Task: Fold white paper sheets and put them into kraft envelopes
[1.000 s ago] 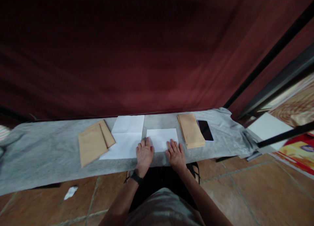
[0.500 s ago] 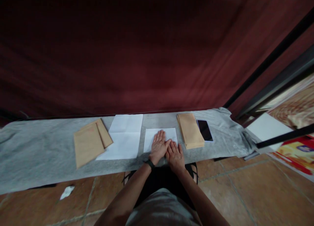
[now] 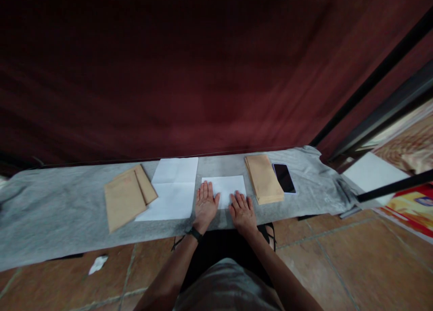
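Note:
A folded white sheet of paper (image 3: 226, 185) lies flat before me on the grey cloth. My left hand (image 3: 205, 207) rests palm down over its left end, fingers stretched out. On its lower right corner lies my right hand (image 3: 242, 212), also flat with the fingers extended. Left of the folded sheet is a larger white sheet (image 3: 174, 198) with a crease across it. Two brown envelopes (image 3: 125, 198) partly cover that sheet's left edge. To the right of my right hand sits a stack of brown envelopes (image 3: 264, 180).
A phone (image 3: 284, 178) lies beside the envelope stack, its screen dark. Grey cloth (image 3: 67, 207) covers the long narrow table. Behind it hangs a dark red curtain (image 3: 209, 99). Black bars (image 3: 372, 85) stand at the right. A crumpled white scrap (image 3: 98, 264) is on the tiled floor.
My left hand has slid left across the folded sheet, away from my right hand. The right hand stays at the sheet's lower right. The hands no longer touch each other.

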Motion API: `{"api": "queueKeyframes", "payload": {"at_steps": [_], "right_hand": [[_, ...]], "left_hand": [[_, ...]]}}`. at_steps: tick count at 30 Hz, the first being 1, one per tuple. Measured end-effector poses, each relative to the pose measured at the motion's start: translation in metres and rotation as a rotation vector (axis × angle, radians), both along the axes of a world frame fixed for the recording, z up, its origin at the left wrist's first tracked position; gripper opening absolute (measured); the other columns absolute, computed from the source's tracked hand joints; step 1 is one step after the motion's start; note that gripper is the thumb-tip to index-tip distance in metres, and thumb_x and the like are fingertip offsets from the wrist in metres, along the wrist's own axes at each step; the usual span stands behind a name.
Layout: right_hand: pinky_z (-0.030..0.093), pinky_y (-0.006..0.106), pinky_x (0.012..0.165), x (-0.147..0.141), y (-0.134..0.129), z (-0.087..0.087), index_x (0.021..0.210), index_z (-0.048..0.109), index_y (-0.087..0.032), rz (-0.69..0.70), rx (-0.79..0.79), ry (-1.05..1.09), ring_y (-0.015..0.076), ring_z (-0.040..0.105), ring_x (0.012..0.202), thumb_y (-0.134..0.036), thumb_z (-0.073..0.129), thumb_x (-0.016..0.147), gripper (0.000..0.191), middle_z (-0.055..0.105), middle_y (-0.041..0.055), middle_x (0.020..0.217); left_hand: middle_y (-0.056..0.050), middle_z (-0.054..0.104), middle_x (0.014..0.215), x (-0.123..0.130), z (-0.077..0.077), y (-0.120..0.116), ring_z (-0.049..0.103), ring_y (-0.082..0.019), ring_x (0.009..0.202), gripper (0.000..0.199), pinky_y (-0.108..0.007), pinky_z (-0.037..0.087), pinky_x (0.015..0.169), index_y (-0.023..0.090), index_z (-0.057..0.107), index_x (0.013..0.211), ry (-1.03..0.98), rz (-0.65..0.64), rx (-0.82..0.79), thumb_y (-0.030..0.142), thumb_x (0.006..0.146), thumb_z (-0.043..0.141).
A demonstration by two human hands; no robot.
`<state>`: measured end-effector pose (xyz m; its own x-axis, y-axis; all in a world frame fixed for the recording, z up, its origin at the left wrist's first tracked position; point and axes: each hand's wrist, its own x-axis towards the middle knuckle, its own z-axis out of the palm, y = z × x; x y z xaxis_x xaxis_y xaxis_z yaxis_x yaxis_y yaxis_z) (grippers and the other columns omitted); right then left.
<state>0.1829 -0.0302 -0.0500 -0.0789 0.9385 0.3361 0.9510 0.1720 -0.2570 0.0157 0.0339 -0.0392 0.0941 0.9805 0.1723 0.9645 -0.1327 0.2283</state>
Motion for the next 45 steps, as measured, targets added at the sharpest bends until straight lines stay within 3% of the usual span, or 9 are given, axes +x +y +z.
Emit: {"api": "queueKeyframes", "payload": {"at_steps": [6,11,25,30,37,45], "right_hand": [[0.032,0.044,0.119,-0.030,0.043,0.010,0.149,0.048,-0.012,0.114,-0.024,0.078,0.0239,0.042,0.145,-0.030,0.033,0.106,0.049,0.048,0.0131,0.154],[0.030,0.045,0.120,-0.044,0.073,0.007,0.147,0.051,-0.012,0.100,-0.053,0.047,0.0249,0.043,0.144,-0.032,0.038,0.105,0.048,0.049,0.0135,0.152],[0.033,0.051,0.116,0.005,0.079,-0.001,0.150,0.043,0.000,-0.118,0.006,0.041,0.0337,0.042,0.144,-0.038,0.032,0.105,0.059,0.042,0.0240,0.154],[0.036,0.051,0.114,0.003,0.064,0.002,0.149,0.041,0.004,-0.218,0.037,-0.006,0.0348,0.044,0.142,-0.034,0.035,0.105,0.058,0.043,0.0279,0.152],[0.031,0.044,0.120,-0.020,0.002,-0.002,0.151,0.043,-0.008,0.058,0.094,-0.078,0.0263,0.043,0.143,-0.037,0.039,0.105,0.054,0.047,0.0151,0.154],[0.032,0.047,0.119,0.006,-0.026,-0.007,0.152,0.041,-0.008,0.001,0.092,-0.085,0.0284,0.043,0.143,-0.036,0.040,0.105,0.055,0.046,0.0169,0.155]], "left_hand": [[-0.018,0.028,0.164,-0.001,-0.001,-0.001,0.021,-0.029,0.154,0.064,-0.049,0.020,0.124,0.007,0.032,0.156,-0.018,-0.009,0.008,0.040,0.101,0.036],[-0.018,0.026,0.164,-0.002,-0.001,-0.001,0.021,-0.028,0.154,0.062,-0.049,0.019,0.125,0.007,0.031,0.157,-0.005,-0.003,-0.006,0.035,0.102,0.032],[-0.019,0.028,0.163,-0.001,0.000,-0.004,0.024,-0.028,0.153,0.066,-0.048,0.020,0.125,0.007,0.030,0.157,-0.021,-0.012,0.037,0.044,0.103,0.034],[-0.020,0.025,0.164,0.000,-0.001,-0.004,0.024,-0.029,0.153,0.067,-0.049,0.019,0.125,0.006,0.029,0.157,0.019,-0.013,0.042,0.045,0.103,0.033],[-0.019,0.025,0.164,0.001,-0.002,-0.003,0.025,-0.029,0.153,0.068,-0.049,0.022,0.124,0.006,0.029,0.157,0.080,0.005,0.043,0.047,0.103,0.033],[-0.021,0.025,0.163,0.001,-0.002,-0.003,0.026,-0.029,0.153,0.068,-0.048,0.022,0.124,0.003,0.031,0.156,0.105,-0.003,0.048,0.046,0.103,0.032]]}}
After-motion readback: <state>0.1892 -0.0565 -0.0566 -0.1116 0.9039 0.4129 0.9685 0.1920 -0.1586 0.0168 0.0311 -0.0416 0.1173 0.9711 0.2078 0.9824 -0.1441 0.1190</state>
